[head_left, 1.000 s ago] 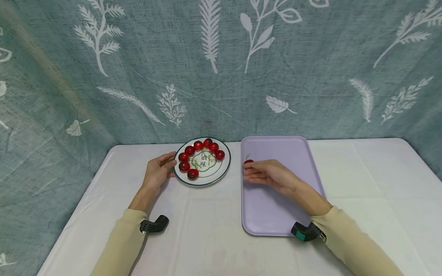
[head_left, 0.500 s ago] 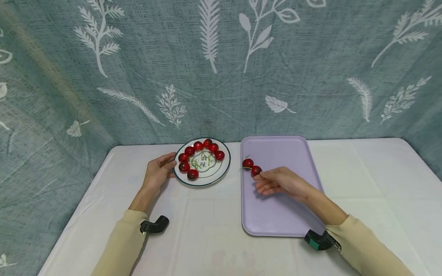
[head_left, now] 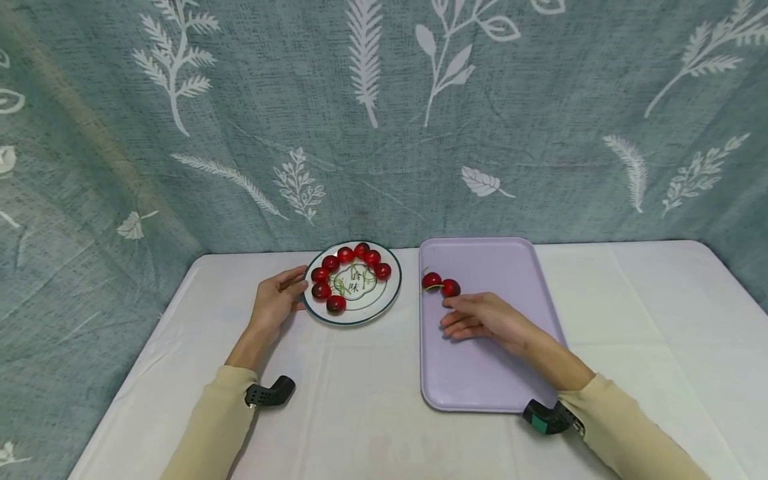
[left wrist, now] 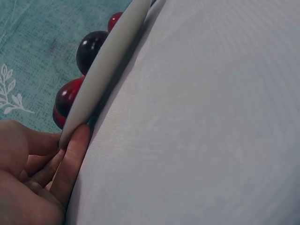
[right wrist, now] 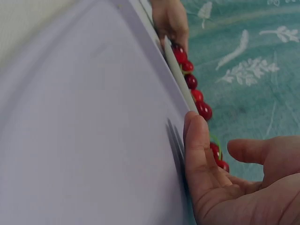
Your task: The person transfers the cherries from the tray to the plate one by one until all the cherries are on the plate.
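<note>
At the left rim of a white plate [head_left: 384,298] with a dark green edge, my left hand [head_left: 273,305] pinches it, thumb at the rim and fingers beneath, as the left wrist view shows. Several dark red cherries [head_left: 336,305] form an arc on the plate, their green stems pointing inward. On the lilac tray [head_left: 462,380], two cherries lie side by side near the left edge: one cherry [head_left: 431,281] at left, another cherry [head_left: 451,288] at right. My right hand [head_left: 492,321] hovers just below the right one, fingers extended and thumb apart [right wrist: 248,151], holding nothing.
A white cloth [head_left: 360,387] covers the table, with the plate left of the tray. Behind the table hangs a green curtain [head_left: 384,180] with white leaf prints. Black devices are strapped to both wrists.
My right hand has drawn back rightward and down from the tray's left edge, uncovering two cherries. The right cherry has shifted slightly away from me. My left hand stays at the plate.
</note>
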A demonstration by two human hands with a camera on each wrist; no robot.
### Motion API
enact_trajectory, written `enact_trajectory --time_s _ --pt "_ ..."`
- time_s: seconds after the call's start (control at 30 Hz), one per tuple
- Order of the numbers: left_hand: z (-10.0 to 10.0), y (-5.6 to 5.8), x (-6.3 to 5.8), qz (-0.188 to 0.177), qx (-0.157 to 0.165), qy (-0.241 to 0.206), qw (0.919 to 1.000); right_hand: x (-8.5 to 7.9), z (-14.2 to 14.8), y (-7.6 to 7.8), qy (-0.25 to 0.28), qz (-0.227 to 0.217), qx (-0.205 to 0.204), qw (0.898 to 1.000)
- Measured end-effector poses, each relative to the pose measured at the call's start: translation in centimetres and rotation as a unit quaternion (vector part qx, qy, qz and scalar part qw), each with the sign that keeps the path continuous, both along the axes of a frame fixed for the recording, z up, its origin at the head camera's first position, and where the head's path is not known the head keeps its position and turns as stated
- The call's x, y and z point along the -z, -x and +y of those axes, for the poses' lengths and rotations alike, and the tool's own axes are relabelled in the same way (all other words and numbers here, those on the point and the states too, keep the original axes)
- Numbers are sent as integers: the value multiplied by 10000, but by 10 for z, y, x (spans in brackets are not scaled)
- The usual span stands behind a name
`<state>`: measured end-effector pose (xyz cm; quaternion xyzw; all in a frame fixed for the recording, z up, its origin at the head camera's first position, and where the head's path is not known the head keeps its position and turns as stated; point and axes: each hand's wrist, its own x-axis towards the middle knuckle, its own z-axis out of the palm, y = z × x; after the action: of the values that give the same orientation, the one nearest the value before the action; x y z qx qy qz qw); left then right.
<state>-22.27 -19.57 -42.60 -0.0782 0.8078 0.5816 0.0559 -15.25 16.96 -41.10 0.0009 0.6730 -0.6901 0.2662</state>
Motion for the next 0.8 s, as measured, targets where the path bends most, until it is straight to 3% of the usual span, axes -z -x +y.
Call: enact_trajectory --time_s 0.4,0.57,0.67,0.8 --pt "1 0 -1 37 -6 37 10000 0 15 16 -176 127 401 9990" --pt "1 0 -1 35 -20 44 10000 -3 11 20 -1058 364 643 9916" --pt "0 1 -1 17 -27 33 10000 -6 3 19 -2116 856 704 9710" --pt "2 0 0 -15 -42 48 10000 -8 -5 17 -3342 1594 804 9255"
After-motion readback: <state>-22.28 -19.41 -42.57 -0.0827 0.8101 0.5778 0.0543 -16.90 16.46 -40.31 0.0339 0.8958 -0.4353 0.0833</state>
